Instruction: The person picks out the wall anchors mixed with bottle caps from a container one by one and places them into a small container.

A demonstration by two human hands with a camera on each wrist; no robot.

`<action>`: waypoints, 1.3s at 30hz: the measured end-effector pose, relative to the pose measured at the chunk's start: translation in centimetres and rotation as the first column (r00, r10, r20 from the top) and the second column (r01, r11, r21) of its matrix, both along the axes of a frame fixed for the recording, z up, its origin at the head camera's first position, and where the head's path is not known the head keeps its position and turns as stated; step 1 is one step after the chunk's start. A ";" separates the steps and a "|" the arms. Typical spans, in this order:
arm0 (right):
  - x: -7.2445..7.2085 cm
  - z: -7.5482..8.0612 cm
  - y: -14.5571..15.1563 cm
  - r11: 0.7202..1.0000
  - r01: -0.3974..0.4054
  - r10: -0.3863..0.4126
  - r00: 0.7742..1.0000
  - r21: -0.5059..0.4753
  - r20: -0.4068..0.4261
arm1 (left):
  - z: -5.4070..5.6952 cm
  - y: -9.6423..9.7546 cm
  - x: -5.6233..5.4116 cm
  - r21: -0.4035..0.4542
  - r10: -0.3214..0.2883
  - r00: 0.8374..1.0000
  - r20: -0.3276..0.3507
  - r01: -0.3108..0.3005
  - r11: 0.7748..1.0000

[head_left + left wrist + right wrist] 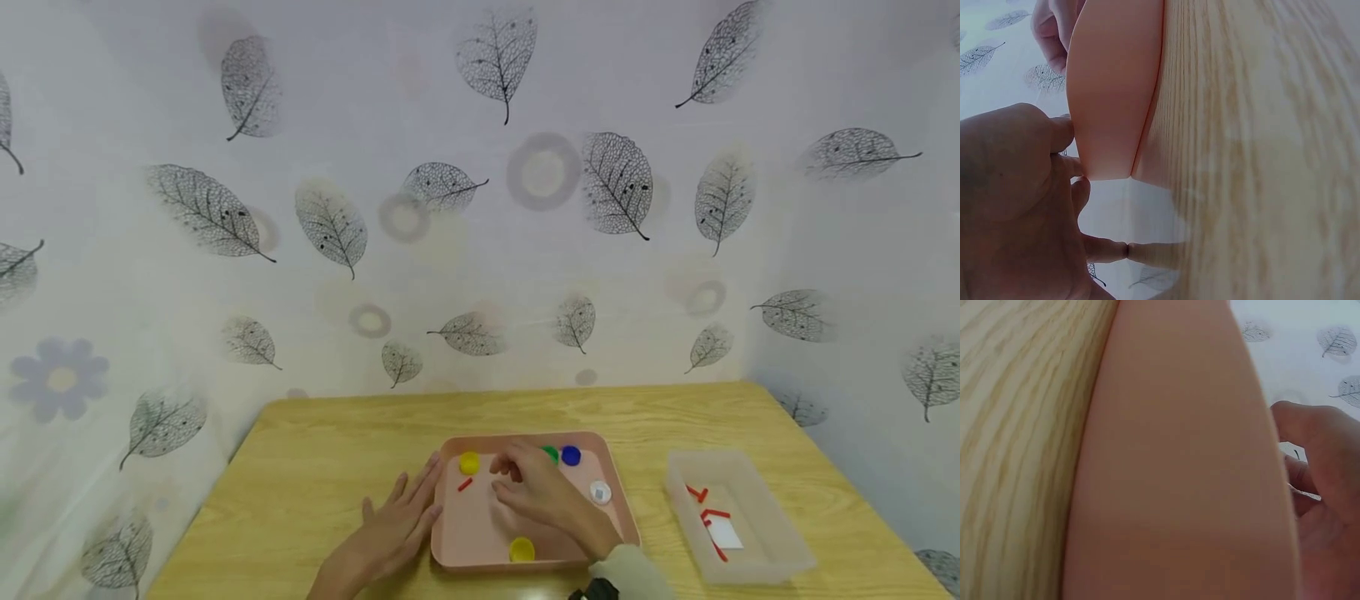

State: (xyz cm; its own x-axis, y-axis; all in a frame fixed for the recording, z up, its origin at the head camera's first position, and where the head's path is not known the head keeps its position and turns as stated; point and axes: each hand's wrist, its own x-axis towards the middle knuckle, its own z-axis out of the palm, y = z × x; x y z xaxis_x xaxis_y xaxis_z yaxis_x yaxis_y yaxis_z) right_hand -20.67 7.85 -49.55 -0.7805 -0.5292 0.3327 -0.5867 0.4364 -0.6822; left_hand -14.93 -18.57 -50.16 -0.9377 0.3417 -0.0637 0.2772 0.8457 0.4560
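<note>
A pink tray [487,533] lies on the wooden table. My left hand [397,525] rests at its left side, fingers straight, fingertips right at the rim. Over the middle of the tray hangs my right hand [536,487], its fingers loosely bent, thumb and index finger apart with nothing visible between them. Left of those fingertips lie a small red stick [465,484] and a yellow round piece [468,463]. Behind the right hand are a partly hidden green round piece [552,454] and a blue one [571,456]. The tray's wall hides part of the right fingers in the right wrist view.
A second yellow round piece [522,549] is by the tray's front wall, and a white round piece [600,492] by the right wall. To the right stands a translucent box [776,533] with several red strips and a white square [724,532]. A leaf-patterned curtain [480,258] hangs behind the table.
</note>
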 end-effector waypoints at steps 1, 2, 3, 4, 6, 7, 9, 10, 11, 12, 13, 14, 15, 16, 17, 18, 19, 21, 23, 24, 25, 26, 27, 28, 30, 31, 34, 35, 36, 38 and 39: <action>-0.1 0.0 -0.2 1.000 0.000 0.000 1.000 0.005 0.004 | 0.0 0.0 0.0 0.003 -0.001 1.000 -0.004 0.001 1.000; -0.2 -0.1 -0.5 1.000 0.002 -0.002 1.000 0.013 0.010 | 0.0 0.0 0.0 -0.001 -0.004 1.000 -0.009 0.004 1.000; -0.3 -0.1 -0.7 1.000 0.003 -0.003 1.000 0.021 0.015 | 0.0 0.0 0.0 0.000 -0.004 1.000 -0.016 0.004 1.000; -0.4 -0.2 -0.9 0.999 0.003 -0.004 1.000 0.032 0.025 | 0.1 0.0 0.0 0.000 -0.004 1.000 -0.018 0.004 1.000; -0.6 -0.3 -1.4 0.999 -0.006 0.003 0.998 0.049 0.058 | 0.1 0.1 0.1 -0.001 -0.004 1.000 -0.016 0.004 1.000; -0.7 -0.4 -1.7 0.998 -0.012 0.008 0.997 0.056 0.070 | 0.1 0.1 0.1 0.003 -0.002 1.000 -0.017 0.002 1.000; -0.8 -0.6 -2.1 0.997 -0.025 0.019 0.996 0.067 0.087 | 0.2 0.2 0.2 0.005 -0.002 1.000 -0.011 0.002 1.000; -1.0 -0.7 -2.4 0.997 -0.030 0.024 0.996 0.073 0.090 | 0.2 0.1 0.1 0.003 -0.003 1.000 -0.006 0.003 1.000; -1.1 -0.7 -2.7 0.996 -0.036 0.029 0.995 0.077 0.092 | 0.2 0.1 0.0 0.002 -0.005 1.000 -0.005 0.005 1.000; -1.2 -0.8 -3.0 0.996 -0.038 0.031 0.996 0.086 0.089 | 0.2 0.1 -0.1 0.002 -0.007 1.000 -0.003 0.007 1.000; -1.4 -0.8 -3.2 0.995 -0.039 0.031 0.996 0.097 0.085 | 0.2 0.0 -0.2 0.002 -0.009 1.000 -0.002 0.009 1.000; -1.5 -0.8 -3.4 0.993 -0.040 0.031 0.996 0.107 0.085 | 0.1 -0.1 -0.3 0.004 -0.012 1.000 0.000 0.012 1.000; -1.6 -0.8 -3.6 0.992 -0.038 0.027 0.996 0.121 0.087 | 0.1 -0.2 -0.5 0.006 -0.014 1.000 0.001 0.014 1.000; -1.7 -0.8 -3.8 0.990 -0.036 0.025 0.996 0.133 0.086 | 0.1 -0.2 -0.6 0.007 -0.016 1.000 0.003 0.016 1.000; -1.8 -0.9 -4.0 0.988 -0.036 0.024 0.996 0.149 0.082 | 0.1 -0.3 -0.7 0.010 -0.018 1.000 0.005 0.018 1.000; -1.9 -0.9 -4.2 0.986 -0.035 0.022 0.997 0.166 0.075 | 0.1 -0.4 -0.8 0.012 -0.021 1.000 0.006 0.021 1.000; -2.0 -1.0 -4.4 0.983 -0.031 0.019 0.997 0.183 0.070 | 0.0 -0.4 -0.9 0.014 -0.023 1.000 0.006 0.023 1.000; -2.1 -1.1 -4.7 0.978 -0.029 0.017 0.998 0.208 0.059 | 0.0 -0.5 -1.1 0.016 -0.026 1.000 0.004 0.025 1.000; -2.3 -1.2 -4.9 0.973 -0.027 0.016 0.999 0.230 0.051 | -0.1 -0.6 -1.2 0.019 -0.030 1.000 -0.001 0.030 0.999; -2.4 -1.2 -5.0 0.970 -0.026 0.013 0.999 0.241 0.053 | -0.1 -0.7 -1.3 0.020 -0.032 0.999 -0.003 0.032 0.999; -2.4 -1.2 -5.0 0.968 -0.024 0.010 0.998 0.249 0.058 | -0.1 -0.6 -1.4 0.020 -0.032 0.999 -0.005 0.032 0.999; -2.4 -1.1 -5.0 0.966 -0.023 0.007 0.998 0.259 0.061 | 0.0 -0.6 -1.4 0.021 -0.033 0.999 -0.006 0.033 0.999; -2.4 -1.1 -4.9 0.963 -0.019 0.001 0.998 0.270 0.065 | 0.0 -0.6 -1.4 0.025 -0.035 0.999 -0.005 0.035 0.999; -2.3 -1.0 -4.9 0.959 -0.014 -0.006 0.998 0.282 0.069 | 0.0 -0.6 -1.4 0.025 -0.036 0.999 -0.004 0.036 0.999; -2.2 -0.8 -4.9 0.952 -0.009 -0.012 0.998 0.305 0.066 | 0.0 -0.5 -1.4 0.024 -0.035 0.999 -0.002 0.035 0.999; -2.2 -0.8 -4.9 0.950 -0.007 -0.013 0.998 0.313 0.062 | 0.0 -0.5 -1.4 0.026 -0.034 0.999 0.000 0.034 0.999; -2.1 -0.7 -4.9 0.944 -0.002 -0.012 0.999 0.330 0.041 | 0.0 -0.5 -1.4 0.023 -0.030 1.000 0.000 0.030 0.999; -2.1 -0.7 -4.9 0.943 -0.001 -0.010 1.000 0.333 0.030 | 0.1 -0.5 -1.4 0.022 -0.030 1.000 -0.001 0.030 0.999; -2.1 -0.7 -5.0 0.941 0.003 -0.011 1.000 0.339 0.022 | 0.1 -0.5 -1.4 0.022 -0.029 1.000 -0.002 0.029 0.999; -2.1 -0.8 -5.1 0.937 0.011 -0.015 1.000 0.350 0.009 | 0.1 -0.5 -1.4 0.018 -0.028 1.000 -0.002 0.028 0.999; -2.1 -0.8 -5.2 0.932 0.015 -0.017 1.000 0.361 0.001 | 0.1 -0.5 -1.4 0.017 -0.026 1.000 -0.003 0.026 1.000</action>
